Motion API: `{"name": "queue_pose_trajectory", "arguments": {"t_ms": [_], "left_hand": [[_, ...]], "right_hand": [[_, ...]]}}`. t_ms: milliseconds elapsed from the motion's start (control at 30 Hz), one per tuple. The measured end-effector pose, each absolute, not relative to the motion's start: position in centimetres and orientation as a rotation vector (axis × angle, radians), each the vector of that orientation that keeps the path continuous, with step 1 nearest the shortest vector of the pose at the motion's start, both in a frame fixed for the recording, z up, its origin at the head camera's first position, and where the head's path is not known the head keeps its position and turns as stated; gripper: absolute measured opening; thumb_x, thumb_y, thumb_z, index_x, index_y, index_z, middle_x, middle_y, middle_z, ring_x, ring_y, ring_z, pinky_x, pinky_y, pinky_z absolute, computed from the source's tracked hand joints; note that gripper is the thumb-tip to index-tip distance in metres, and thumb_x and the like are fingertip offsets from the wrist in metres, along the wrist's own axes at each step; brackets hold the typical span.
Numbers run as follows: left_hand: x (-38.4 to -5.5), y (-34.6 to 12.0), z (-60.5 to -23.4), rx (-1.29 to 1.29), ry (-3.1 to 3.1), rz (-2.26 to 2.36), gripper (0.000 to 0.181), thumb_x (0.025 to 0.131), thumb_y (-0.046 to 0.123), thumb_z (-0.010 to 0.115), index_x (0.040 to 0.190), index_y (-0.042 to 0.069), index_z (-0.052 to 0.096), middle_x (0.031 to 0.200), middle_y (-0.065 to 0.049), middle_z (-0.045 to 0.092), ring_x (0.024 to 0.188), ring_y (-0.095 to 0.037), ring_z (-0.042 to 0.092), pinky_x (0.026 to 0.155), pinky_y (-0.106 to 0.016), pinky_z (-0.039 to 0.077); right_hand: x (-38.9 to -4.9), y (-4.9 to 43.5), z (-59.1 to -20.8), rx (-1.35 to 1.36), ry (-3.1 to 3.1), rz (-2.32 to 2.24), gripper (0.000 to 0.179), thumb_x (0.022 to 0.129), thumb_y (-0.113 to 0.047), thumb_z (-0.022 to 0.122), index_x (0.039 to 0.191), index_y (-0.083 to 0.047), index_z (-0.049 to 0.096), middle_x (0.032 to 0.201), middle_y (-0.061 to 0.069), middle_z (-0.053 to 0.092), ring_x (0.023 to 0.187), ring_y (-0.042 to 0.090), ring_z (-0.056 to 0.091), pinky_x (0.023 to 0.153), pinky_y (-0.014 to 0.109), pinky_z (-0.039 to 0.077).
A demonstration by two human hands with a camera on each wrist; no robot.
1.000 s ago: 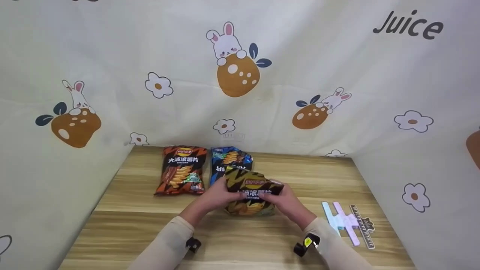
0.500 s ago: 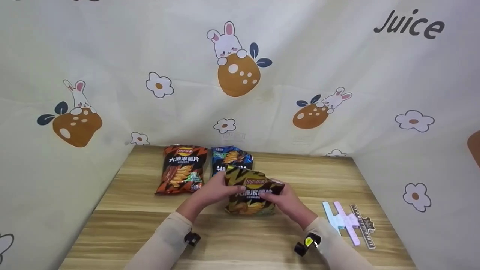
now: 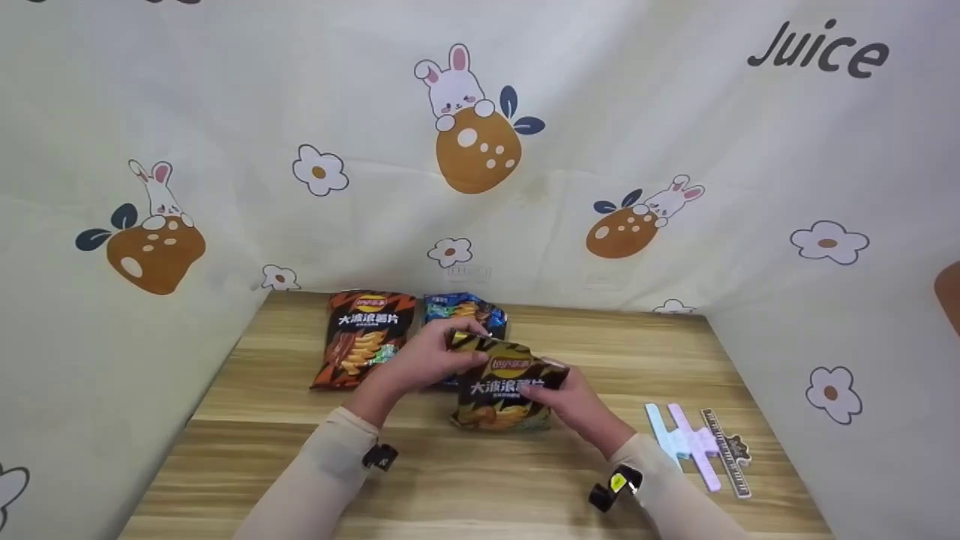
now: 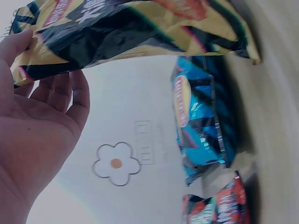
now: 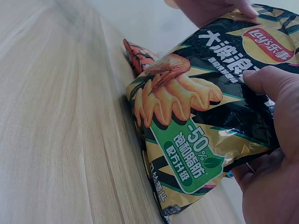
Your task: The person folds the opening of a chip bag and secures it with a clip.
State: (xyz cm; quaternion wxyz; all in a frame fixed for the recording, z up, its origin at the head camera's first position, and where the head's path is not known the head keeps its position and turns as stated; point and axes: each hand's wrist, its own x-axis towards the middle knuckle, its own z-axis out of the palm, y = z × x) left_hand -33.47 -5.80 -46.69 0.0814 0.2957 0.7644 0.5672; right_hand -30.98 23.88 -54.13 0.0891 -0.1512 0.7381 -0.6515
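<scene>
A black and gold bag of potato chips (image 3: 495, 409) stands upright, tilted back, above the middle of the wooden table. My left hand (image 3: 429, 360) pinches its upper left corner, thumb in front and fingers behind, as the left wrist view also shows. At the bag's right side my right hand (image 3: 576, 397) grips it, the thumb (image 5: 268, 81) pressing on the printed front and the fingers behind. The bag's lower edge is close over the tabletop. Behind it a blue chip bag (image 4: 201, 119) is partly hidden. A red and black chip bag (image 3: 371, 330) lies left of that.
To the right on the table (image 3: 600, 352) lie a pale blue clip (image 3: 660, 427), a lilac clip (image 3: 694, 446) and a clear ruler-like clip (image 3: 724, 454) with a dark figure. A printed cloth (image 3: 540, 225) hangs around the table's back and sides.
My left hand has slid up the bag's left side to its top corner, the fingers now reaching over behind the edge. The right hand and the bag have hardly moved.
</scene>
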Motion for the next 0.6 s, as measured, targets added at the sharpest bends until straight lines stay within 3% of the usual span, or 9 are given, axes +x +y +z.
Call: {"name": "queue_pose_trajectory", "arguments": {"t_ms": [233, 400, 600], "left_hand": [[-33.4, -6.0, -44.6, 0.977, 2.382, 1.600, 0.015, 0.102, 0.023, 0.082, 0.116, 0.019, 0.077, 0.123, 0.003, 0.075, 0.122, -0.019, 0.068, 0.106, -0.047, 0.056], [-33.3, -5.7, -43.5, 1.067, 2.516, 1.429, 0.013, 0.102, 0.018, 0.082, 0.113, 0.022, 0.077, 0.116, 0.009, 0.075, 0.116, -0.012, 0.071, 0.103, -0.041, 0.059], [-32.7, -4.5, -42.1, 1.234, 2.817, 1.008, 0.015, 0.101, 0.023, 0.083, 0.115, 0.019, 0.077, 0.114, 0.005, 0.076, 0.108, -0.013, 0.071, 0.096, -0.039, 0.060]], "right_hand": [[-31.0, 23.8, -54.0, -0.466, 2.217, -1.925, 0.046, 0.098, -0.016, 0.085, 0.136, 0.005, 0.070, 0.124, 0.018, 0.078, 0.113, 0.029, 0.076, 0.100, 0.038, 0.062], [-31.0, 23.8, -54.0, -0.474, 2.223, -1.907, 0.045, 0.099, -0.018, 0.084, 0.136, 0.003, 0.070, 0.124, 0.017, 0.078, 0.113, 0.029, 0.076, 0.100, 0.037, 0.062], [-31.2, 24.0, -54.2, -0.495, 2.249, -1.885, 0.045, 0.098, -0.020, 0.085, 0.135, 0.001, 0.071, 0.123, 0.015, 0.078, 0.113, 0.030, 0.076, 0.100, 0.038, 0.062]]}}
